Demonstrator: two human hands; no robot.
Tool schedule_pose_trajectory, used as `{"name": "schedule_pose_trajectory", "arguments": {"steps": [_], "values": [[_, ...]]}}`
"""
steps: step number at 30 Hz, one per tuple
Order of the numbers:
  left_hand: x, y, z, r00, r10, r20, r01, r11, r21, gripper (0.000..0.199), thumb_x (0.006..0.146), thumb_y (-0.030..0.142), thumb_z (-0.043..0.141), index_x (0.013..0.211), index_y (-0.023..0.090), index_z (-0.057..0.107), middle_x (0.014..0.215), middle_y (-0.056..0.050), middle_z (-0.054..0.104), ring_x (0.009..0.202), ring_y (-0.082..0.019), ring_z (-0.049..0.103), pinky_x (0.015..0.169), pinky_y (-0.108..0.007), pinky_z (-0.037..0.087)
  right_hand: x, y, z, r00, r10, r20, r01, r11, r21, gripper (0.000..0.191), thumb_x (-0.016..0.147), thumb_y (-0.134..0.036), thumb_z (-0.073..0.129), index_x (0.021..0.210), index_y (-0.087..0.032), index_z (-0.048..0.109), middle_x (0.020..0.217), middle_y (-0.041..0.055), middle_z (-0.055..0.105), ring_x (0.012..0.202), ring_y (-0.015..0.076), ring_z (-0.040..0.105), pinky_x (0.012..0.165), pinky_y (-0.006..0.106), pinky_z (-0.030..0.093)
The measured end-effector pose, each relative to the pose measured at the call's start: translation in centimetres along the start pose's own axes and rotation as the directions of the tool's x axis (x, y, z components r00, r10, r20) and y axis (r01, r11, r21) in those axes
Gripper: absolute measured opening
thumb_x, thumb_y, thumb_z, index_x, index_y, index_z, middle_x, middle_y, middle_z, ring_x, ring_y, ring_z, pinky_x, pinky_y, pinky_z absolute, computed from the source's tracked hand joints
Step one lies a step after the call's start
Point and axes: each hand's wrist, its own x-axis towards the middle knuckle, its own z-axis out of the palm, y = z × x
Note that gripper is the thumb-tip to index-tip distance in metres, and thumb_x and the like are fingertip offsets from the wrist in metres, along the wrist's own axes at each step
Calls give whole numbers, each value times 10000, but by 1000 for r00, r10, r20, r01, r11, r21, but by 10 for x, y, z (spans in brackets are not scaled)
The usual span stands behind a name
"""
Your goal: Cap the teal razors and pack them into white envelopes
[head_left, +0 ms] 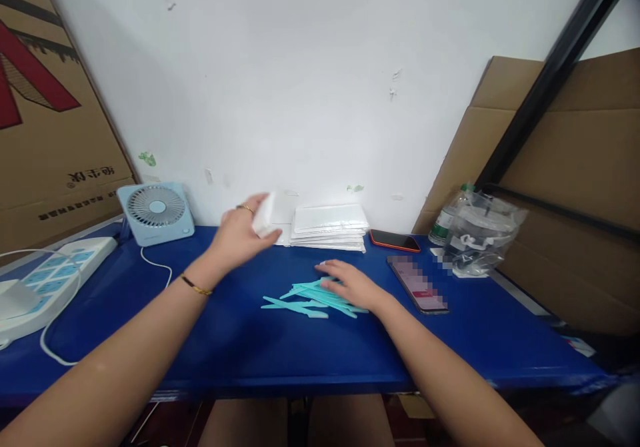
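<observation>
My left hand (244, 232) is closed on a white flat piece (265, 215), smeared by motion, raised above the back of the blue table. Beside it, against the wall, lies a stack of white flat packets (330, 227). A loose pile of thin turquoise plastic sticks with flat, blade-like ends (305, 306) lies mid-table. Over the pile's right side rests my right hand (354, 286), its fingers spread and touching the sticks. The palm hides part of the pile.
A light blue fan (156, 212) and a white power strip (65, 280) with cords stand at left. At right are an orange-edged phone (394, 240), a second phone (419, 287), a water bottle (443, 224) and a clear plastic bag (483, 234). Cardboard (575, 187) flanks the table (225, 360).
</observation>
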Motion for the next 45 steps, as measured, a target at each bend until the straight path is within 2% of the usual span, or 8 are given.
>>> {"name": "schedule_pose_trajectory", "arguments": {"steps": [4,8,12,17,20,24,31,45], "values": [[-20,-38,51,933,-45,356,-73,948,310,873,633,575,635,1365,189,358,1306,-149,509,1165,-336,486,1010,-495,296,-4,27,-15,976,109,-188,-99,993,65,268,905,-346,443,991,-211,659,1001,71,610,922,181,573,806,312,454],[-30,-65,75,761,-134,634,-45,965,258,1002,645,729,515,1437,187,229,1424,-171,369,1304,-348,326,1050,-547,203,-4,49,-12,975,171,-145,-159,983,95,189,850,-298,533,948,-211,669,950,53,599,810,156,574,698,273,450],[-33,-82,84,693,-141,707,-12,978,207,684,836,648,269,1412,279,290,1504,-87,234,1383,-303,160,1057,-603,103,16,48,-5,988,145,-61,-141,987,76,218,841,-288,553,1022,-236,664,983,58,568,843,158,558,744,278,448],[-35,-105,75,668,-127,734,-11,983,181,662,833,577,371,1418,282,274,1515,-91,187,1393,-317,102,1046,-627,62,47,38,-8,984,70,162,-76,997,28,173,744,-268,664,904,-208,693,958,54,554,870,173,538,745,269,443],[-33,-101,66,689,-118,715,9,988,155,679,796,560,449,1387,241,348,1488,-119,267,1369,-318,205,1062,-571,152,52,35,-10,963,102,251,-122,990,68,120,727,-245,665,814,-165,685,896,44,576,778,145,543,647,228,432],[-26,-63,78,819,14,574,-9,1000,-12,545,834,545,396,1242,204,516,1229,-98,572,1107,-225,534,940,-329,399,46,33,-8,952,187,242,-220,968,121,88,749,-202,612,799,-147,660,791,21,608,657,108,528,566,204,400],[-18,-31,125,779,-8,628,-37,998,59,157,713,356,591,757,212,634,728,-14,659,677,-170,593,560,-239,383,44,36,3,961,246,128,-259,961,96,170,727,-231,651,885,-170,657,759,2,595,637,97,499,555,195,374],[-14,-44,126,851,19,525,-34,999,20,159,747,349,582,810,223,656,803,-12,678,749,-177,610,650,-264,412,32,63,-14,946,322,32,-323,944,65,185,683,-287,702,813,-157,676,684,2,590,592,102,494,541,205,363]]}}
